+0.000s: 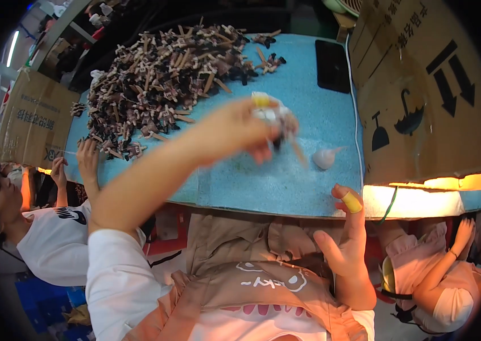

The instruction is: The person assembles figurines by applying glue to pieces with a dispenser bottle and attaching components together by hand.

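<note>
My left hand (pixel 252 128) reaches over the blue table mat, blurred by motion, with yellow tape on one finger. It is closed round a small figure (pixel 286 122), smeared in white and dark; a light, flat stick (pixel 299 152) points out of it toward me. My right hand (pixel 345 241) is raised near the table's front edge. Its thumb and taped index finger stand apart with nothing between them. Between the hands, on the mat, lies a white drop-shaped squeeze bottle (pixel 324 159) with a thin nozzle.
A big heap of small figures (pixel 161 85) with flat sticks covers the mat's far left. At the back right lies a black flat device (pixel 332 66) beside a white cable (pixel 357 119). A large cardboard box (pixel 422 74) walls the right side. People sit at left and right.
</note>
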A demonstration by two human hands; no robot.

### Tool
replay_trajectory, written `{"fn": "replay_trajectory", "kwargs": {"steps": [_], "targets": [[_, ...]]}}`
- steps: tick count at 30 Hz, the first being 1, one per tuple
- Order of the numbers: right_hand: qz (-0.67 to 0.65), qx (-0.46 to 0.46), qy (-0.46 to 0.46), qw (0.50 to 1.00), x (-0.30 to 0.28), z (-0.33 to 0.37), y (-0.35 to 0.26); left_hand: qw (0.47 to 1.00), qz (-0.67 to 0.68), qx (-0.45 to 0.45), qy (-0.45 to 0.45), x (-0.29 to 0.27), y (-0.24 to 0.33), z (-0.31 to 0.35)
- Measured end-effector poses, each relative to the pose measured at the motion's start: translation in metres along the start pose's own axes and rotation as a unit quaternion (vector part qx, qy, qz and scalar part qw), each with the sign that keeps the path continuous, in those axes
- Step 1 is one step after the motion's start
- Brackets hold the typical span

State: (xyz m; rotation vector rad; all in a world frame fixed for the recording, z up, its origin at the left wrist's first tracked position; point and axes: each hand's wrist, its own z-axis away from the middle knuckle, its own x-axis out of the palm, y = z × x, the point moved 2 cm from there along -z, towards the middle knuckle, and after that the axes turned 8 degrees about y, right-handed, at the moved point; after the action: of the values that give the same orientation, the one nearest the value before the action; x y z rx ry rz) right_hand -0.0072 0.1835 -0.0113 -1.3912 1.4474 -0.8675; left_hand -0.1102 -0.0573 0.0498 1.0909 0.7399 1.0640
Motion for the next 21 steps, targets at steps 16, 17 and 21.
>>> {"fn": "replay_trajectory", "kwargs": {"steps": [16,17,21], "targets": [[0.325,-0.139,-0.015,0.935,0.028,-0.040,0.011,0.690,-0.708,0.112,0.097,-0.045,0.010,-0.169],[0.327,-0.128,-0.013,0.936,0.029,-0.040,0.012,0.691,-0.708,0.111,0.097,-0.045,0.013,-0.167],[0.335,-0.130,0.012,0.933,0.027,-0.037,0.019,0.680,-0.710,0.136,0.124,-0.041,0.023,-0.152]]}}
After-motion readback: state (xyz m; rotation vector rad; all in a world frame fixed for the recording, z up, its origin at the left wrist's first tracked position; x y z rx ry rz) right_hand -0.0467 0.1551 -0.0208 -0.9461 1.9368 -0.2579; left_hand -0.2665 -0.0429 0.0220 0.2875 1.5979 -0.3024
